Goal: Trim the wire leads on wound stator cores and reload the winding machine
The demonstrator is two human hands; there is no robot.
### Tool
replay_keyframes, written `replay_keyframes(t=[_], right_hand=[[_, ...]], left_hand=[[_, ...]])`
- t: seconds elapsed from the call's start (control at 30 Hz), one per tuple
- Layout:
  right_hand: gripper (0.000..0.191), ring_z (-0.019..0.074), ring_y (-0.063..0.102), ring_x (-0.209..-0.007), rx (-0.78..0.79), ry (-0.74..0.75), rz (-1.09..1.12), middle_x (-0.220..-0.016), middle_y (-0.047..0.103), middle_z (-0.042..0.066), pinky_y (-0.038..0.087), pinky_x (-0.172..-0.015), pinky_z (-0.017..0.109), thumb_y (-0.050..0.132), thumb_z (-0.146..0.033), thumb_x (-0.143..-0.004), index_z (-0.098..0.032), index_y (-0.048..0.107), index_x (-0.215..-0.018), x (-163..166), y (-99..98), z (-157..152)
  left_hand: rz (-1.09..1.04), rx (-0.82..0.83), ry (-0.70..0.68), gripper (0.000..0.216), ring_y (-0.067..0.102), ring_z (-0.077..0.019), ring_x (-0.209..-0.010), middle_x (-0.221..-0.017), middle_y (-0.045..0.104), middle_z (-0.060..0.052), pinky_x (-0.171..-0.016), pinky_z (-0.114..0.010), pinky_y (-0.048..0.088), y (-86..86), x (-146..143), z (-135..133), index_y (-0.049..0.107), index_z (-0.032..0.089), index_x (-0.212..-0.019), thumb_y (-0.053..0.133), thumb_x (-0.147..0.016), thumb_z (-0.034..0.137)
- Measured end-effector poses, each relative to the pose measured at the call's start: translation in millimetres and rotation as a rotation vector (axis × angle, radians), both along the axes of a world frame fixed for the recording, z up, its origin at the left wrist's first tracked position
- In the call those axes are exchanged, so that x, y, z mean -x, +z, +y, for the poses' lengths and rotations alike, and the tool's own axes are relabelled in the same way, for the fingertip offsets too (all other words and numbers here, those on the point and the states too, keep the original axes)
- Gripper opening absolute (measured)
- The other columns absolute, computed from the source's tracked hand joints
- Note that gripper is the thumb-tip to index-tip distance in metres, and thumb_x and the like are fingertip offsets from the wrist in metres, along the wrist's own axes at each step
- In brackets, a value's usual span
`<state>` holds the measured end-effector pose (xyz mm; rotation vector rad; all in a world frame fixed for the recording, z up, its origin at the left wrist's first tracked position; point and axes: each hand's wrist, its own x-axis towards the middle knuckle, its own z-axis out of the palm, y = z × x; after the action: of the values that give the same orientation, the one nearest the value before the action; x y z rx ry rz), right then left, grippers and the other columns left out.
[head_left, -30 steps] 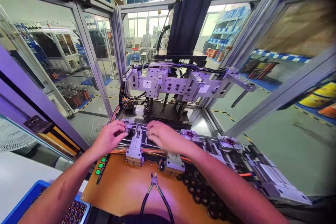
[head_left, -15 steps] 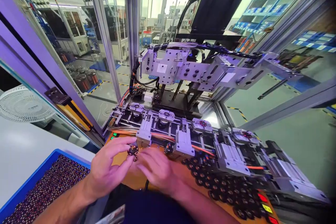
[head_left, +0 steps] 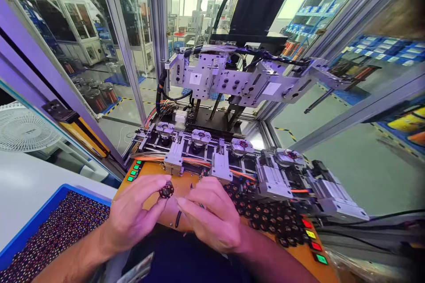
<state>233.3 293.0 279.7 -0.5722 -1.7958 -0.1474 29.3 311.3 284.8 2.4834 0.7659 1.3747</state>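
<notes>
My left hand (head_left: 134, 210) pinches a small round motor stator (head_left: 166, 190), black with copper-coloured windings, between thumb and fingers. It is held above the orange-brown worktop (head_left: 154, 205), its round face turned towards me. To its right, my right hand (head_left: 212, 214) is closed, with thumb and fingertips pressed together. A small dark pointed tip shows near its fingers, but what it grips is mostly hidden. Just below the hands, a short black curved piece (head_left: 178, 219) shows against the worktop; whether it belongs to a held tool I cannot tell.
Many similar stators (head_left: 265, 214) lie on the worktop at right, beside lit buttons (head_left: 310, 234). A blue tray (head_left: 63, 189) full of small dark parts stands at left. Ahead is a machine with clamp stations (head_left: 201, 136) beneath a metal beam (head_left: 239, 82). A white fan (head_left: 29, 128) stands left.
My right hand has moved slightly right, away from the stator, and its fingers are more curled. The stator is turned in my left hand. The view has shifted, showing more of the worktop's buttons.
</notes>
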Motion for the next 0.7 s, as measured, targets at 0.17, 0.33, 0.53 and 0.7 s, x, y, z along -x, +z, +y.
replay_keyframes(t=[0.17, 0.33, 0.53, 0.7], right_hand=[[0.022, 0.0174, 0.059, -0.076, 0.021, 0.029, 0.009, -0.079, 0.067, 0.007, 0.051, -0.064, 0.033, 0.060, 0.000, -0.081, -0.009, 0.066, -0.100, -5, 1.6, -10], [0.025, 0.0175, 0.059, -0.077, 0.114, 0.063, 0.065, -0.083, 0.066, 0.009, 0.051, -0.064, 0.034, 0.060, 0.002, -0.079, -0.010, 0.065, -0.100, -4, -2.2, -13], [0.016, 0.0132, 0.059, -0.073, 0.456, 0.052, 0.209, -0.080, 0.063, 0.003, 0.052, -0.066, 0.029, 0.062, -0.005, -0.085, -0.018, 0.067, -0.092, -1, -42.7, -25], [0.012, 0.0118, 0.061, -0.071, 0.721, -0.138, 0.214, -0.075, 0.061, 0.001, 0.051, -0.064, 0.022, 0.061, -0.008, -0.087, -0.018, 0.067, -0.084, -25, -95.4, -63]], left_hand=[[-0.153, 0.235, 0.043, 0.067, 0.070, -0.0161, -0.102, -0.113, 0.071, -0.006, -0.096, -0.028, 0.057, -4.9, -3, -10, 0.049, 0.023, -0.133, 0.071, -0.075, -0.003], [-0.311, 0.502, 0.025, 0.054, 0.071, -0.0129, -0.098, -0.104, 0.073, -0.003, -0.094, -0.022, 0.056, 1.5, -7, -16, 0.053, 0.025, -0.122, 0.073, -0.077, 0.004], [-0.311, 0.671, 0.039, 0.047, 0.072, -0.0148, -0.096, -0.101, 0.075, -0.005, -0.090, -0.026, 0.057, -8.5, 1, -12, 0.052, 0.022, -0.117, 0.076, -0.077, 0.013], [-0.099, 0.702, 0.262, 0.050, 0.071, -0.0207, -0.101, -0.103, 0.075, -0.009, -0.097, -0.041, 0.055, -75.9, 31, -9, 0.047, 0.020, -0.125, 0.072, -0.083, 0.028]])
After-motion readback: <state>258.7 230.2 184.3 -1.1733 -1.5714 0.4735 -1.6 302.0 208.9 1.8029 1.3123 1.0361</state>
